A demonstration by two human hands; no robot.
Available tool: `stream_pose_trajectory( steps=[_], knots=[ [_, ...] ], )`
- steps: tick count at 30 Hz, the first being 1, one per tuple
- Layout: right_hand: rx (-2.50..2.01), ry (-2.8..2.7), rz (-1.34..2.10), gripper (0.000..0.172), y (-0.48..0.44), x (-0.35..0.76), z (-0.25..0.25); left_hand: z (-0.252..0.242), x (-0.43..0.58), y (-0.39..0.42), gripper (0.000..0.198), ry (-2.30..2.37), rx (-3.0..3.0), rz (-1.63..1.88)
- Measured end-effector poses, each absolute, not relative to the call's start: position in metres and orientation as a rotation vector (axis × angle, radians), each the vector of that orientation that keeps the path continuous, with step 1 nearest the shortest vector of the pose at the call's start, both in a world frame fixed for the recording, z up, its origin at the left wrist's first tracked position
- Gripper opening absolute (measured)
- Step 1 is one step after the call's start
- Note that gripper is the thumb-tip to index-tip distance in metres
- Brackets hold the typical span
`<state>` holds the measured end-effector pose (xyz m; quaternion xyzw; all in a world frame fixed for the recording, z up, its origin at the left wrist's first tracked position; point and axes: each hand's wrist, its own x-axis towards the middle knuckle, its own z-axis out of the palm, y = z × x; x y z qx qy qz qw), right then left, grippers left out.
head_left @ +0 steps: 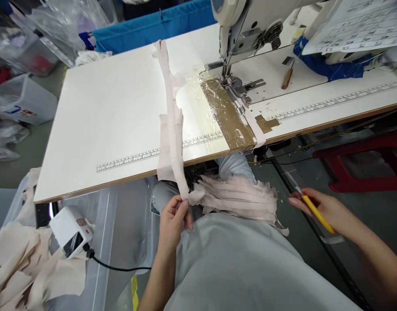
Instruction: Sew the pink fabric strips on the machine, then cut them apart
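My left hand [175, 216] is closed, pinching the lower end of a long pale pink fabric strip [171, 116] that runs up across the white sewing table [104, 112] and hangs over its front edge. A pile of several similar pink strips [240, 196] lies on my lap just right of that hand. My right hand [321, 211] is out to the right, below the table, closed around a yellow pen-like tool [315, 211]. The sewing machine [246, 30] stands at the back of the table, with its needle area [230, 80] above a taped brown patch [229, 114].
A printed ruler strip [146, 154] runs along the table's front edge. A wooden-handled tool [287, 77] lies by the machine, blue cloth [328, 65] behind it. A white device with cable [71, 231] and pale fabric pieces [20, 263] sit lower left. A red stool [363, 160] stands right.
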<state>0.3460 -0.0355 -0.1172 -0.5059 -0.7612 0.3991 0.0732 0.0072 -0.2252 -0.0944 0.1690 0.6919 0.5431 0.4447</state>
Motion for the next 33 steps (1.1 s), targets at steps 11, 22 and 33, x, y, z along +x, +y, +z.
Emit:
stream_pose_trajectory(
  steps=[11,22,33],
  knots=[
    [-0.401,-3.127,1.783,0.048,-0.025,0.178,-0.086,-0.102,0.017,-0.232,0.042,1.531,0.208,1.402],
    [-0.255,-3.457,1.215,0.041,-0.026,0.145,-0.084,-0.109,0.011,-0.234,0.040,1.447,0.205,1.378],
    [-0.269,-3.483,0.860,0.034,-0.033,0.146,-0.085,-0.110,0.011,-0.237,0.042,1.433,0.208,1.367]
  ],
)
